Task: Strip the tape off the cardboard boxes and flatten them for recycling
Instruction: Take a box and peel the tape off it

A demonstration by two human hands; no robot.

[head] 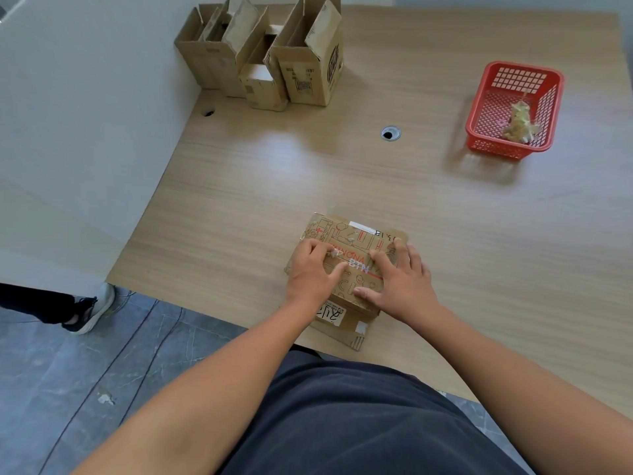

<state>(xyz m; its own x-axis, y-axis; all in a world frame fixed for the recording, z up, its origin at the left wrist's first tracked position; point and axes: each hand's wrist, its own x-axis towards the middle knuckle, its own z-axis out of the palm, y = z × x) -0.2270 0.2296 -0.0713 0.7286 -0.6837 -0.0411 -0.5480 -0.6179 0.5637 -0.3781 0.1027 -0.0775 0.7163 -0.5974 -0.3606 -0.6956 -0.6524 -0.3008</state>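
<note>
Head view first: where do we have the box point(356, 241)?
— Close to the front edge of the table point(445, 217), right in front of us, lid up, with both our hands on top of it.
— How do we hold it?
— Our right hand point(400, 282) lies flat on the right half of the lid, fingers spread and pressing, thumb near the front edge. Our left hand point(310, 272) sits on the left half, fingers curled down at a crumpled scrap of tape point(331, 254) by the lid's middle seam. Whether we actually pinch that scrap, we cannot tell.
— And the edges?
— The box stands askew to the table's front edge. More cardboard with a white label point(334, 313) shows just under our wrists and reaches that edge; flap or separate sheet, we cannot tell.
— Room around us?
— Tabletop stretches ahead and to the right of the box. A cluster of open boxes point(260, 56) stands well apart in the far left corner against the partition point(85, 114). A red basket point(549, 104) holding a wad of tape point(519, 123) sits far off to the right. A cable hole point(390, 133) lies between them.
</note>
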